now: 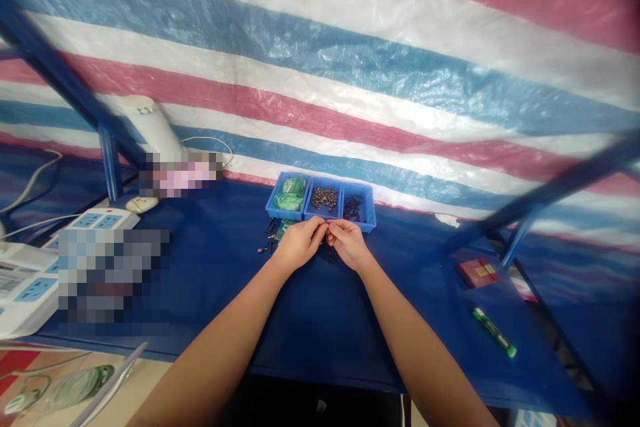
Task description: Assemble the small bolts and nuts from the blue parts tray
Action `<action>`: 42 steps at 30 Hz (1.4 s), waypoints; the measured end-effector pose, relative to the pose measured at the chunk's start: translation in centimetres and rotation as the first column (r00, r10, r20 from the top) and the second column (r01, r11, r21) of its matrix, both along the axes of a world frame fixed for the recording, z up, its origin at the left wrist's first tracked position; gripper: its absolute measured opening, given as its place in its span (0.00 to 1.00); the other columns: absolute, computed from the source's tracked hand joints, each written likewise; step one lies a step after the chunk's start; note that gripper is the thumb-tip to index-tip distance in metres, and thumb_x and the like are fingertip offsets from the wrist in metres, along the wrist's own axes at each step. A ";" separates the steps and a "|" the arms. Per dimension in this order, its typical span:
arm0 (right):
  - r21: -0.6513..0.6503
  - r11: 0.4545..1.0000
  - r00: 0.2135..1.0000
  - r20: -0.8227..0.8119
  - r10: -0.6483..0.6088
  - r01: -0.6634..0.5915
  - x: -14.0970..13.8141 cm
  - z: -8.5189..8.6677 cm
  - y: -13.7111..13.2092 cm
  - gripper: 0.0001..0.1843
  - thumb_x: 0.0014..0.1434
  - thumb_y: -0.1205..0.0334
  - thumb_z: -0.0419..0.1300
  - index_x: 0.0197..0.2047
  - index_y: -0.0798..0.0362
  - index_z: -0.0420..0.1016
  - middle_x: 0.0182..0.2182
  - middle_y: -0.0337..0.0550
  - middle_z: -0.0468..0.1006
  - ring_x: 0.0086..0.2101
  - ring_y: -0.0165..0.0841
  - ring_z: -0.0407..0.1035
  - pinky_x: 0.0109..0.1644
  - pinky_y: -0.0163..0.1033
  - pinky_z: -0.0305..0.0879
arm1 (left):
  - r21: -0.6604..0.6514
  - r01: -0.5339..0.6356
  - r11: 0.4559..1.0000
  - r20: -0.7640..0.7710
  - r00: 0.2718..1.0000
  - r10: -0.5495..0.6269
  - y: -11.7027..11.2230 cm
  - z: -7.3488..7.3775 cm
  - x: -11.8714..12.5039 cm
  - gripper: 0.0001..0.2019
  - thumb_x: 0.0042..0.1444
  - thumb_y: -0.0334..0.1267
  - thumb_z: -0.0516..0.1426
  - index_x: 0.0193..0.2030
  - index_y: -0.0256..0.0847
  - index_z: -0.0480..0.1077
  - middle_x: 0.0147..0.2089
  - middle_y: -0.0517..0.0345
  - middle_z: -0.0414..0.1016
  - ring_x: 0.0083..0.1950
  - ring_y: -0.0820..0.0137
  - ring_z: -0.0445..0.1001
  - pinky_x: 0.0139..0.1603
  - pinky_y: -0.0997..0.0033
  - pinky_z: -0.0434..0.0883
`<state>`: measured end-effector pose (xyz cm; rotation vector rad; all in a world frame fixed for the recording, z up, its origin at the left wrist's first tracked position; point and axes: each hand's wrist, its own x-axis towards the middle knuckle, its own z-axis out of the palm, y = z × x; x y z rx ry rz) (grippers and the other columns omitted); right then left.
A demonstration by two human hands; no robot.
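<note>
My left hand (301, 242) and my right hand (347, 243) meet fingertip to fingertip just in front of three joined blue bins. Both are closed in a pinch; whatever sits between the fingers is too small to make out. The left bin (271, 208) holds green plastic packets (290, 195). Brass-coloured small fittings (324, 199) fill part of the middle bin, and dark screws (353, 207) lie in the right bin (369, 208). Beside my left hand, several loose dark screws and a brass-tipped piece (263, 250) lie on the blue table (320, 333).
White power strips (37, 290) stand at the left, near a white cylinder (155, 127). A green tube (494, 332) and a dark red box (478, 273) lie at the right. Blue frame bars slant up on both sides, before a striped plastic sheet (320, 67).
</note>
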<state>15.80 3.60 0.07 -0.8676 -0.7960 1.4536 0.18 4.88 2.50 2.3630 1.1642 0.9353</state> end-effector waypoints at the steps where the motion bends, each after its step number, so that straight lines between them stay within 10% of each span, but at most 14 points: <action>1: -0.005 1.000 1.000 0.002 0.001 -0.001 0.0 0.0 0.0 0.13 0.44 0.55 0.72 0.32 0.52 0.81 0.24 0.38 0.77 0.22 0.26 0.64 0.25 0.34 0.63 | 0.006 0.001 1.000 0.002 1.000 -0.001 0.0 0.0 0.0 0.10 0.66 0.41 0.47 0.42 0.43 0.69 0.33 0.57 0.76 0.32 0.69 0.75 0.34 0.73 0.66; 18: 0.216 0.970 0.949 0.266 -0.171 0.115 0.2 -0.5 -0.9 0.13 0.50 0.55 0.69 0.39 0.50 0.81 0.24 0.38 0.76 0.22 0.28 0.65 0.28 0.38 0.66 | -0.100 0.011 0.995 0.080 0.997 -0.003 -0.4 0.3 0.3 0.13 0.65 0.41 0.47 0.35 0.42 0.68 0.26 0.59 0.72 0.27 0.71 0.71 0.30 0.74 0.63; 32: 0.485 0.866 0.707 0.568 -0.421 0.126 0.3 1.4 -2.6 0.10 0.59 0.59 0.61 0.44 0.48 0.80 0.41 0.47 0.78 0.39 0.37 0.73 0.46 0.45 0.72 | -0.230 0.084 0.970 0.269 0.963 -0.020 -0.8 0.8 0.5 0.11 0.64 0.44 0.48 0.41 0.42 0.68 0.27 0.61 0.72 0.27 0.73 0.70 0.30 0.75 0.65; 42: 0.496 0.868 0.689 0.615 -0.384 0.041 -0.3 3.9 -2.1 0.10 0.60 0.59 0.60 0.43 0.48 0.80 0.38 0.44 0.80 0.36 0.36 0.74 0.43 0.42 0.71 | -0.290 0.096 0.952 0.415 0.909 0.035 -0.5 0.8 0.4 0.14 0.65 0.46 0.49 0.33 0.39 0.66 0.24 0.63 0.69 0.24 0.76 0.67 0.28 0.77 0.64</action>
